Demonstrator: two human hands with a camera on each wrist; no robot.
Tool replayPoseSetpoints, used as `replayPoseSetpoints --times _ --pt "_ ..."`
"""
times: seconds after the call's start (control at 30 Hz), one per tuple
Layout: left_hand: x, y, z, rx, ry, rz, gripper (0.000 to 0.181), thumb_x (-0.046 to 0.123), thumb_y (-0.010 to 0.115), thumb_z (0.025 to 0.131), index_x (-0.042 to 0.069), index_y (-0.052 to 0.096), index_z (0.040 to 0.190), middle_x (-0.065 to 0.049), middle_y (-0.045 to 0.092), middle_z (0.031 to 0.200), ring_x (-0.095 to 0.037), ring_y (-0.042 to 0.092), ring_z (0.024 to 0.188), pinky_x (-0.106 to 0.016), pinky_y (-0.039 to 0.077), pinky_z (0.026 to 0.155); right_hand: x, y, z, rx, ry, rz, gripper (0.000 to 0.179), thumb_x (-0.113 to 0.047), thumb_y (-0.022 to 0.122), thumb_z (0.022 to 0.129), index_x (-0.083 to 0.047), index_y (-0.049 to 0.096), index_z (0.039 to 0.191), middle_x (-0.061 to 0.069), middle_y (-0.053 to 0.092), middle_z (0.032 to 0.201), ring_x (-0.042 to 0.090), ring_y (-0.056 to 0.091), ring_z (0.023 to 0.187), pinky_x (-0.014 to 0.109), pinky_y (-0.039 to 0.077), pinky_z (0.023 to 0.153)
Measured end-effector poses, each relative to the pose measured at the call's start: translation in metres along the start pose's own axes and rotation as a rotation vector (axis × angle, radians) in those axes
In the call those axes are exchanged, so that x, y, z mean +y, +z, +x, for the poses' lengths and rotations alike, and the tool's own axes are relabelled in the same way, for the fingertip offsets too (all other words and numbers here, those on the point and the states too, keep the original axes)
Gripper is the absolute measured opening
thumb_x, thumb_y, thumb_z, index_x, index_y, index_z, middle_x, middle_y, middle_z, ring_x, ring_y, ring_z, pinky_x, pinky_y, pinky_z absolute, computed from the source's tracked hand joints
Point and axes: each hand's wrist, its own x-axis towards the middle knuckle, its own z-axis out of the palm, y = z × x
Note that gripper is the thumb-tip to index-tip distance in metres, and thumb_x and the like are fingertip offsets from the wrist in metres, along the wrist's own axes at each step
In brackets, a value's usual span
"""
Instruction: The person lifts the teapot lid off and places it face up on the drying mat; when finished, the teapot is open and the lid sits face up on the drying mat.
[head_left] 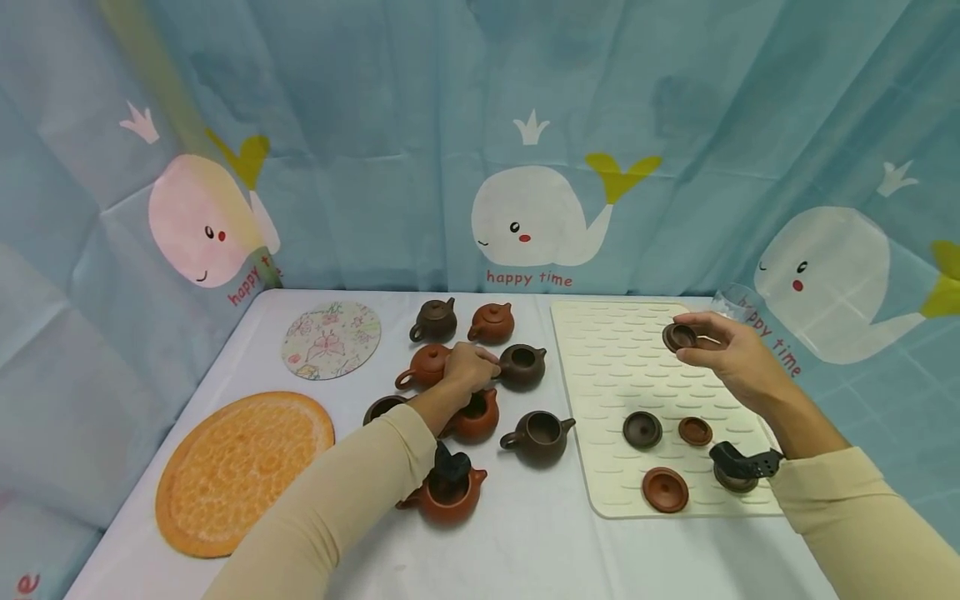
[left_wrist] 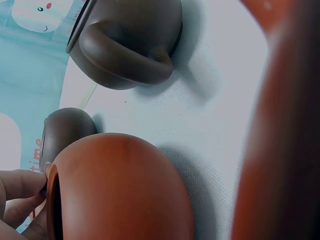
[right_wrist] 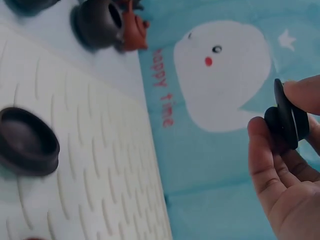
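My left hand [head_left: 469, 367] pinches the handle side of a lidless dark brown teapot [head_left: 523, 368], its fingers partly hidden behind a red clay teapot [left_wrist: 122, 190] in the left wrist view. My right hand [head_left: 731, 348] is raised over the far right of the cream mat, gripping a dark teapot lid [head_left: 680, 336]. The right wrist view shows the lid [right_wrist: 284, 114] on edge between thumb and fingers, knob to the left. Around the left hand stand a lidded red teapot [head_left: 427, 367], a lidless red teapot [head_left: 480, 419] and a lidless dark teapot [head_left: 543, 439].
Dark and red lids [head_left: 665, 490] lie on the cream mat [head_left: 592, 475]. Two lidded teapots [head_left: 492, 323] stand at the back, a lidless red one [head_left: 452, 502] in front. Left are an orange round mat [head_left: 240, 475] and a floral one [head_left: 330, 340]. A clear glass [head_left: 731, 300] is behind the right hand.
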Motion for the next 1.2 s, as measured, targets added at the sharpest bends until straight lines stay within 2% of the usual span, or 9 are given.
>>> replayPoseSetpoints --times 0.17,0.23,0.4,0.67,0.9,0.97,1.2 --pt "0.0 0.001 0.001 -0.001 -0.003 0.006 0.008 0.007 0.075 0.083 0.011 0.078 0.089 -0.007 0.063 0.112 -0.025 0.05 0.105 -0.036 0.046 0.081 0.01 -0.01 -0.003 0.035 0.07 -0.183 0.044 -0.004 0.067 0.091 0.004 0.049 0.131 -0.001 0.057 0.114 0.001 0.058 0.103 0.019 0.048 0.08" --pt "0.0 0.0 0.001 -0.004 0.017 0.014 0.008 0.007 0.075 0.083 0.01 0.078 0.089 -0.006 0.063 0.111 -0.025 0.051 0.105 -0.036 0.047 0.08 0.014 -0.013 -0.004 0.043 0.104 -0.229 0.046 -0.007 0.067 0.091 0.005 0.048 0.132 0.0 0.057 0.115 0.0 0.057 0.103 0.019 0.048 0.08" --pt "0.0 -0.002 0.001 -0.023 0.052 0.014 0.008 0.007 0.074 0.083 0.009 0.078 0.09 -0.006 0.065 0.108 -0.024 0.053 0.102 -0.033 0.049 0.074 0.024 -0.018 -0.004 0.037 0.179 -0.267 0.05 -0.006 0.067 0.091 0.008 0.045 0.133 0.014 0.055 0.12 0.002 0.055 0.101 0.024 0.049 0.079" --pt "-0.002 -0.002 0.002 -0.027 0.033 0.002 0.006 0.007 0.075 0.083 0.009 0.078 0.088 -0.005 0.064 0.105 -0.024 0.053 0.099 -0.032 0.049 0.071 0.048 -0.027 -0.005 0.015 0.253 -0.29 0.05 -0.005 0.066 0.09 0.01 0.044 0.133 0.023 0.053 0.121 0.006 0.056 0.097 0.025 0.048 0.079" --pt "0.0 -0.001 0.001 -0.021 0.027 0.017 0.006 0.007 0.075 0.082 0.01 0.078 0.086 -0.005 0.065 0.105 -0.023 0.053 0.101 -0.032 0.048 0.074 0.069 -0.035 -0.009 -0.01 0.335 -0.386 0.055 -0.01 0.068 0.089 0.008 0.045 0.135 0.028 0.05 0.123 0.021 0.055 0.096 0.048 0.044 0.085" --pt "0.0 -0.001 0.001 -0.022 0.032 0.019 0.007 0.007 0.075 0.082 0.01 0.078 0.087 -0.006 0.065 0.106 -0.023 0.053 0.102 -0.032 0.048 0.074 0.074 -0.036 -0.009 -0.01 0.349 -0.413 0.056 -0.01 0.069 0.088 0.008 0.046 0.134 0.029 0.051 0.121 0.024 0.055 0.096 0.049 0.044 0.083" --pt "0.0 -0.001 0.0 -0.009 0.038 0.033 0.008 0.008 0.074 0.083 0.01 0.078 0.089 -0.006 0.064 0.112 -0.025 0.052 0.108 -0.036 0.047 0.083 0.088 -0.036 -0.007 -0.024 0.378 -0.498 0.052 -0.006 0.07 0.084 0.009 0.049 0.129 0.028 0.053 0.114 0.031 0.052 0.095 0.04 0.046 0.075"
